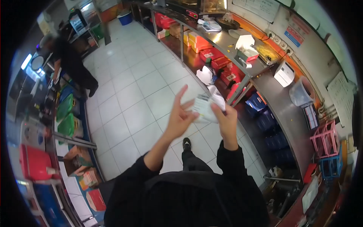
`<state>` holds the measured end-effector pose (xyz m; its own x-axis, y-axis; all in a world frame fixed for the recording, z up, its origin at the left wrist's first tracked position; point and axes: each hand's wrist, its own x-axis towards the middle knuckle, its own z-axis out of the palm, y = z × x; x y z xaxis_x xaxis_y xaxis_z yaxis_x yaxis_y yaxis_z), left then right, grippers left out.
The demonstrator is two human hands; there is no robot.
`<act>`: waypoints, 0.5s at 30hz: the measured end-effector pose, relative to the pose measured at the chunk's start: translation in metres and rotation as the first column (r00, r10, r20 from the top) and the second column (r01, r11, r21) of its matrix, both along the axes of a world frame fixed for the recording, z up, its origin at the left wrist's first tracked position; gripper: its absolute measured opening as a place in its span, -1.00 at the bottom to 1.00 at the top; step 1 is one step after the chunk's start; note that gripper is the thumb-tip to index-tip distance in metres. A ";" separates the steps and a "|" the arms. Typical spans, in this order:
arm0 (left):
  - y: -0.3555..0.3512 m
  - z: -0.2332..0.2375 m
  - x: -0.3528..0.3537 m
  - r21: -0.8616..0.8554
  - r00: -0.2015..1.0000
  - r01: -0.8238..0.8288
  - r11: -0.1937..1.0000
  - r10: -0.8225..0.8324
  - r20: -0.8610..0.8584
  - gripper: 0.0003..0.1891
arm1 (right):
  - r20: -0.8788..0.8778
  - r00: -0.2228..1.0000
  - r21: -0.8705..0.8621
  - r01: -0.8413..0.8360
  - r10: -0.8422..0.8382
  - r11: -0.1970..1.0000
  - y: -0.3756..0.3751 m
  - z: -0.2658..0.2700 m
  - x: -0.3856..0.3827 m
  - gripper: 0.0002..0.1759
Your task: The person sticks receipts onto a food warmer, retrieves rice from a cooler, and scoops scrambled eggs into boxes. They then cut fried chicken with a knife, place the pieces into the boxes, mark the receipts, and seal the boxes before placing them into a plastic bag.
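A printed white paper slip [204, 109], partly blurred, is up in front of me above the tiled floor. My right hand [226, 120] is closed on its right side, the thumb lying over the front. At the slip's left edge, my left hand [177, 118] has its thumb and a bent finger together on the paper, while its index finger points upward. Another crumpled white sheet [216, 96] shows just behind the slip, by the right fingertips. The lines of print are too small to read.
To the right runs a steel counter [278, 104] with a white label printer [284, 73] and a clear plastic tub [302, 91]. Red boxes [229, 76] fill the shelf below. Over at the left a person in dark clothes [70, 60] stands by another counter.
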<state>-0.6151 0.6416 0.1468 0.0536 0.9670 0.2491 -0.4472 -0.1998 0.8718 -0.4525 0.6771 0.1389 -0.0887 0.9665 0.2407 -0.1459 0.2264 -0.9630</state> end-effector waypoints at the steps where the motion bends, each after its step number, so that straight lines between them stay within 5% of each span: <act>1: 0.031 0.019 -0.011 -0.009 1.000 -0.003 1.000 0.003 -0.005 -0.13 | -0.167 0.983 0.035 -0.066 0.071 0.997 0.033 0.011 -0.018 -0.74; 8: 0.213 0.067 -0.115 0.104 0.953 -0.044 0.994 0.073 -0.294 -0.18 | -0.372 0.911 0.036 -0.180 0.181 0.983 0.239 0.050 -0.116 -0.72; 13: 0.337 0.072 -0.173 0.125 0.923 -0.113 0.986 0.151 -0.353 -0.17 | -0.268 0.890 0.066 -0.365 0.369 0.929 0.375 0.051 -0.177 -0.71; 15: 0.400 0.081 -0.193 0.186 0.920 -0.108 0.977 0.169 -0.354 -0.31 | -0.233 0.902 0.105 -0.349 0.364 0.931 0.434 0.056 -0.201 -0.69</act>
